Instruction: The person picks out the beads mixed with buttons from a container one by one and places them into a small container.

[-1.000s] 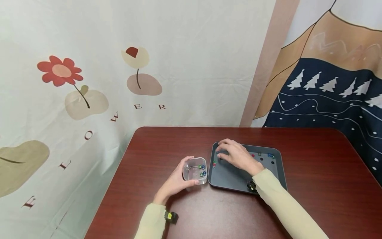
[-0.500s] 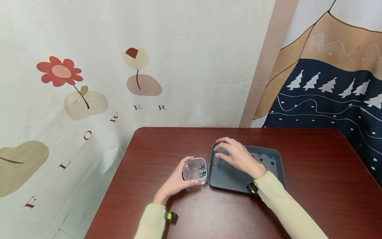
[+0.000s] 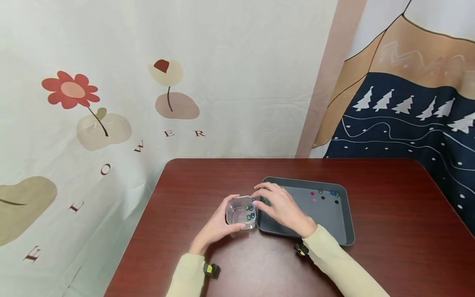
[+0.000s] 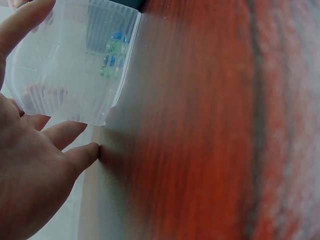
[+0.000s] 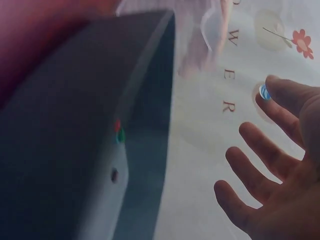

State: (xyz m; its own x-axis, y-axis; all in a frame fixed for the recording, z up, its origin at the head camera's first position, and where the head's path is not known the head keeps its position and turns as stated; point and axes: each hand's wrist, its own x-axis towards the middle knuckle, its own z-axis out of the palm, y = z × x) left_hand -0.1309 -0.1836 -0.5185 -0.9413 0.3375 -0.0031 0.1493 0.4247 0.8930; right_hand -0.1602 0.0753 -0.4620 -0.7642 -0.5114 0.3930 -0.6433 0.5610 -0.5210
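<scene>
Right hand [image 3: 281, 207] pinches a blue marble [image 5: 265, 92] between thumb and forefinger, near the right rim of a clear container [image 4: 60, 67]; left hand [image 3: 216, 226] grips the container mouth-up beside a gray tray [image 3: 320, 216] lying lengthwise left to right.

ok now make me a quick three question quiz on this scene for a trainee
1. Which hand grips the clear container beside the gray tray?
2. True or false: the gray tray holds nothing.
3. Fill in: the thumb and a finger of the right hand pinch a small blue-and-white ____.

Key:
1. The left hand.
2. False; small coloured pieces lie in it.
3. Marble.
</scene>
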